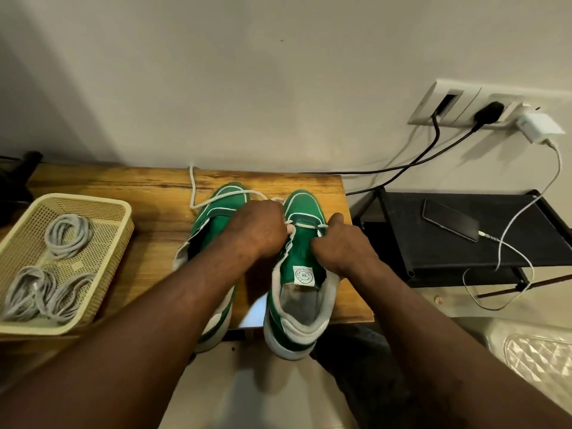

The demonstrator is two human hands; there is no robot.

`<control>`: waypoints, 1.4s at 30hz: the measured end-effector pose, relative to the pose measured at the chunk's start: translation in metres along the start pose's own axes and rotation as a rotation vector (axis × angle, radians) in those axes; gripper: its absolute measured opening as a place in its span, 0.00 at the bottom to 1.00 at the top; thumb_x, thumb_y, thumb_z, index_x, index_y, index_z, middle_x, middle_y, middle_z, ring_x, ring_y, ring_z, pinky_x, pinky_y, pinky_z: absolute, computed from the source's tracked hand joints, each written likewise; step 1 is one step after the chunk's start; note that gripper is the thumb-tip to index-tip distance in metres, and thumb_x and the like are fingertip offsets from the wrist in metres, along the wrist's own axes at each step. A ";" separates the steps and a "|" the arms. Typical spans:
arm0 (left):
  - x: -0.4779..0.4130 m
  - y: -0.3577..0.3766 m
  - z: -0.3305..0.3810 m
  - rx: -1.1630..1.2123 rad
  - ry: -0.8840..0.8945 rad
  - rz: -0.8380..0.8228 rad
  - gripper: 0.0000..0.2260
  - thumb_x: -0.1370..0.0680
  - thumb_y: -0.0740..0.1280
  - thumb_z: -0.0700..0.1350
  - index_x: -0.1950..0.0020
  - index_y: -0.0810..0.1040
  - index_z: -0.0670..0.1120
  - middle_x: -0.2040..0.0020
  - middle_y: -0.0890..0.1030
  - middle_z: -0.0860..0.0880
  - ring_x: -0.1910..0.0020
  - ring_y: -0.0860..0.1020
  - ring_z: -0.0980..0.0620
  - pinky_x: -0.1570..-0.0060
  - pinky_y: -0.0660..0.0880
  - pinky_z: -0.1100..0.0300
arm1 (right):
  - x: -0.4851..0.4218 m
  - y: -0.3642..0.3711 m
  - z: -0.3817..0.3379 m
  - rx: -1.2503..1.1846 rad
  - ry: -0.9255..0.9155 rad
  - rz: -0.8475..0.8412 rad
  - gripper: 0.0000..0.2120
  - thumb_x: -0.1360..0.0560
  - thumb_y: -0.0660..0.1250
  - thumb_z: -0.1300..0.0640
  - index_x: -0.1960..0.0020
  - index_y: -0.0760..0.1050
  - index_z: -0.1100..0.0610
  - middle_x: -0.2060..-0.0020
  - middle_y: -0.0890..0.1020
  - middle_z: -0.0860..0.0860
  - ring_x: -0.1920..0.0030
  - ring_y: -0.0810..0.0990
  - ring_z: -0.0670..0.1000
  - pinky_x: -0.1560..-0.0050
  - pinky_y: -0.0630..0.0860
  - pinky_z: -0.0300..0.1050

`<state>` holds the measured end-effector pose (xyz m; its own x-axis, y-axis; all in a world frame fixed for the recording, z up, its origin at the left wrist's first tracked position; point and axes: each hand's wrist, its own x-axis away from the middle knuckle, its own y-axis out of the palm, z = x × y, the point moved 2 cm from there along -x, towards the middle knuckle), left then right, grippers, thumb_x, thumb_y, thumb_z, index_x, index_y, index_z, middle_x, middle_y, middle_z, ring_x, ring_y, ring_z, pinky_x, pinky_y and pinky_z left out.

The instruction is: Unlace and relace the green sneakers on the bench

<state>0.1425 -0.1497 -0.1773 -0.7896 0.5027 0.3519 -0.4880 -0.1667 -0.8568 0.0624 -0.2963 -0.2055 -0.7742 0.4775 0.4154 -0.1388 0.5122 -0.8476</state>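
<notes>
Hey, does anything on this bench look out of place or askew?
Yes. The right sneaker and the left sneaker both sit with their heels hanging past the near edge of the bench, so they might tip off. A loose white lace trails from them up to the far edge.

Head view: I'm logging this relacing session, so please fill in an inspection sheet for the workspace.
Surface: wooden bench against the wall.
Job's things: left green sneaker and right green sneaker side by side, toes toward the wall; white lace crosses the right one's lowest eyelets, with a loose length trailing over the left toe.
Clutter: yellow perforated basket holding coiled grey cords.
Hands: left hand and right hand each pinch the lace at the right sneaker's eyelets.
Cables: two black cables from the wall socket; white charger cable runs to a phone on a black shelf.
Surroundings: plain wall.
</notes>
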 end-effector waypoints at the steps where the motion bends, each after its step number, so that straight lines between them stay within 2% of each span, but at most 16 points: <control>1: -0.002 0.003 -0.001 0.018 -0.001 0.029 0.11 0.16 0.67 0.53 0.44 0.82 0.46 0.47 0.83 0.45 0.49 0.79 0.45 0.51 0.75 0.54 | 0.000 0.002 0.000 0.020 -0.024 0.007 0.26 0.21 0.63 0.49 0.28 0.63 0.59 0.41 0.80 0.62 0.44 0.79 0.63 0.52 0.73 0.50; 3: -0.004 0.004 -0.002 0.100 0.001 0.090 0.07 0.16 0.67 0.51 0.49 0.81 0.49 0.47 0.82 0.47 0.49 0.79 0.46 0.52 0.71 0.55 | 0.003 0.005 -0.004 0.034 -0.075 0.030 0.30 0.21 0.63 0.50 0.22 0.60 0.56 0.43 0.81 0.61 0.50 0.76 0.59 0.53 0.72 0.49; 5: -0.004 0.001 -0.002 0.225 0.013 0.141 0.06 0.17 0.69 0.49 0.53 0.81 0.50 0.47 0.80 0.49 0.48 0.79 0.47 0.51 0.70 0.56 | 0.006 0.005 -0.008 0.086 -0.098 0.041 0.36 0.19 0.61 0.50 0.15 0.49 0.50 0.51 0.81 0.58 0.57 0.74 0.56 0.56 0.71 0.49; 8: -0.002 -0.003 -0.002 0.363 -0.009 0.163 0.06 0.17 0.69 0.46 0.52 0.83 0.46 0.49 0.83 0.50 0.49 0.80 0.48 0.52 0.71 0.57 | 0.010 0.007 -0.014 0.230 -0.136 0.103 0.39 0.16 0.59 0.48 0.15 0.38 0.44 0.62 0.75 0.53 0.65 0.73 0.51 0.60 0.74 0.49; 12: -0.002 -0.003 -0.008 0.496 -0.123 0.164 0.06 0.17 0.70 0.46 0.54 0.83 0.49 0.52 0.85 0.49 0.51 0.82 0.48 0.52 0.76 0.55 | 0.008 0.015 -0.020 0.312 -0.154 0.136 0.37 0.16 0.60 0.48 0.16 0.40 0.37 0.52 0.80 0.55 0.55 0.79 0.55 0.55 0.79 0.51; 18: 0.011 -0.030 -0.004 0.595 -0.158 0.247 0.05 0.19 0.70 0.40 0.54 0.85 0.46 0.52 0.86 0.47 0.52 0.84 0.46 0.44 0.82 0.47 | 0.008 0.020 -0.022 0.322 -0.110 0.106 0.37 0.15 0.59 0.48 0.16 0.40 0.36 0.62 0.72 0.52 0.65 0.72 0.50 0.68 0.67 0.47; 21: 0.017 -0.056 -0.013 1.153 -0.118 0.330 0.08 0.17 0.65 0.35 0.53 0.82 0.41 0.50 0.87 0.44 0.51 0.87 0.44 0.41 0.83 0.43 | 0.006 0.022 -0.021 0.364 -0.116 0.090 0.37 0.16 0.58 0.49 0.16 0.38 0.38 0.62 0.73 0.53 0.64 0.72 0.51 0.69 0.64 0.46; 24: 0.023 -0.073 -0.019 1.741 0.062 0.365 0.09 0.15 0.61 0.35 0.53 0.77 0.37 0.53 0.85 0.42 0.55 0.87 0.45 0.44 0.84 0.46 | 0.003 0.024 -0.023 0.352 -0.132 0.083 0.37 0.16 0.58 0.49 0.16 0.38 0.39 0.63 0.73 0.53 0.64 0.74 0.51 0.70 0.63 0.46; 26: 0.023 -0.074 -0.018 1.932 0.107 0.329 0.10 0.15 0.62 0.36 0.55 0.76 0.38 0.55 0.84 0.43 0.61 0.85 0.49 0.50 0.85 0.50 | 0.004 0.024 -0.023 0.306 -0.128 0.075 0.37 0.16 0.58 0.49 0.16 0.39 0.39 0.62 0.74 0.54 0.62 0.76 0.52 0.67 0.68 0.47; 28: 0.021 -0.069 -0.014 1.758 0.044 0.304 0.11 0.14 0.61 0.38 0.55 0.76 0.39 0.56 0.83 0.43 0.65 0.80 0.52 0.55 0.82 0.52 | 0.005 0.024 -0.023 0.270 -0.121 0.068 0.38 0.17 0.59 0.50 0.16 0.39 0.38 0.60 0.75 0.54 0.58 0.79 0.54 0.63 0.73 0.48; 31: 0.012 -0.053 -0.013 0.668 -0.005 0.331 0.09 0.14 0.64 0.46 0.49 0.77 0.42 0.55 0.82 0.47 0.64 0.77 0.52 0.61 0.70 0.56 | 0.006 0.021 -0.023 0.237 -0.127 0.060 0.40 0.19 0.61 0.50 0.16 0.40 0.37 0.61 0.74 0.53 0.56 0.79 0.55 0.59 0.74 0.49; 32: 0.009 -0.044 -0.011 0.425 -0.010 0.287 0.09 0.16 0.66 0.49 0.45 0.75 0.43 0.53 0.81 0.47 0.60 0.78 0.50 0.62 0.68 0.56 | 0.006 0.020 -0.022 0.219 -0.131 0.053 0.41 0.20 0.61 0.50 0.16 0.40 0.37 0.61 0.74 0.53 0.55 0.78 0.56 0.57 0.74 0.50; 34: 0.006 -0.024 -0.012 0.263 -0.065 0.123 0.19 0.18 0.70 0.53 0.35 0.70 0.45 0.45 0.81 0.44 0.50 0.80 0.43 0.59 0.71 0.55 | 0.005 0.019 -0.019 0.182 -0.128 0.043 0.41 0.20 0.61 0.46 0.15 0.40 0.41 0.58 0.77 0.53 0.52 0.80 0.57 0.55 0.74 0.50; 36: 0.002 -0.006 -0.011 0.153 -0.089 0.036 0.24 0.19 0.70 0.58 0.31 0.70 0.44 0.39 0.81 0.43 0.43 0.80 0.41 0.53 0.72 0.54 | 0.002 0.015 -0.015 0.135 -0.099 0.035 0.42 0.20 0.63 0.41 0.14 0.45 0.50 0.47 0.81 0.57 0.44 0.81 0.60 0.51 0.74 0.50; 39: -0.001 0.006 -0.007 0.028 -0.053 0.062 0.18 0.18 0.67 0.58 0.36 0.74 0.45 0.41 0.81 0.43 0.49 0.77 0.43 0.53 0.71 0.53 | -0.005 0.006 -0.011 0.042 -0.103 -0.037 0.36 0.25 0.69 0.38 0.24 0.66 0.56 0.37 0.79 0.59 0.38 0.79 0.61 0.43 0.76 0.50; 42: 0.000 0.008 -0.004 0.028 -0.046 0.088 0.14 0.18 0.67 0.54 0.38 0.76 0.46 0.43 0.81 0.44 0.52 0.74 0.45 0.53 0.72 0.53 | -0.006 -0.001 -0.011 -0.325 -0.094 -0.144 0.38 0.37 0.74 0.40 0.29 0.73 0.49 0.40 0.83 0.51 0.43 0.83 0.55 0.40 0.81 0.55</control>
<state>0.1402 -0.1474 -0.1859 -0.8458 0.4458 0.2931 -0.4257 -0.2327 -0.8744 0.0743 -0.2921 -0.2034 -0.8163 0.3239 0.4782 -0.0593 0.7766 -0.6272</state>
